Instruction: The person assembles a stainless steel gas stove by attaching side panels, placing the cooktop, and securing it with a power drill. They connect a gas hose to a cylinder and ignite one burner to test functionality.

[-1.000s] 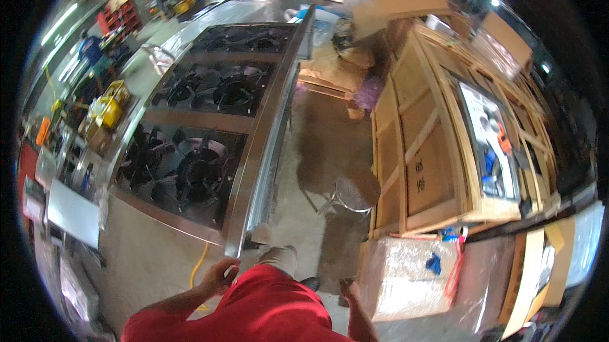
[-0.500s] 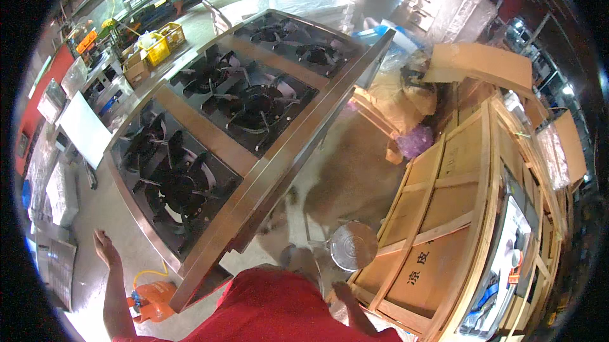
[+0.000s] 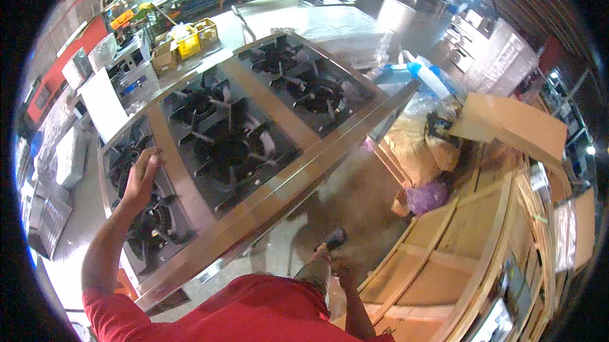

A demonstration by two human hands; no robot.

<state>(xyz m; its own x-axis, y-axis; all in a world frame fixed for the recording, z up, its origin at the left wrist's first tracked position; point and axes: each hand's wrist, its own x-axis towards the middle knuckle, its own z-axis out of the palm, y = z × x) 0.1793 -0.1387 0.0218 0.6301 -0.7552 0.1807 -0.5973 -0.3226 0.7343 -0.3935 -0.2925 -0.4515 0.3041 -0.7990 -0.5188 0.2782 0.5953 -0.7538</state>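
The left hand (image 3: 141,177) is stretched out over the nearest burner grate (image 3: 149,215) of the long steel range (image 3: 254,145), whose top is filled with raised black grates divided by flat steel strips (image 3: 181,180); those strips and the front rail (image 3: 285,183) are the only smooth paths along it. Between the range and the wooden crate (image 3: 457,240) on the right runs a narrow strip of floor (image 3: 355,202), blocked farther on by cardboard (image 3: 514,123) and bags (image 3: 428,196).
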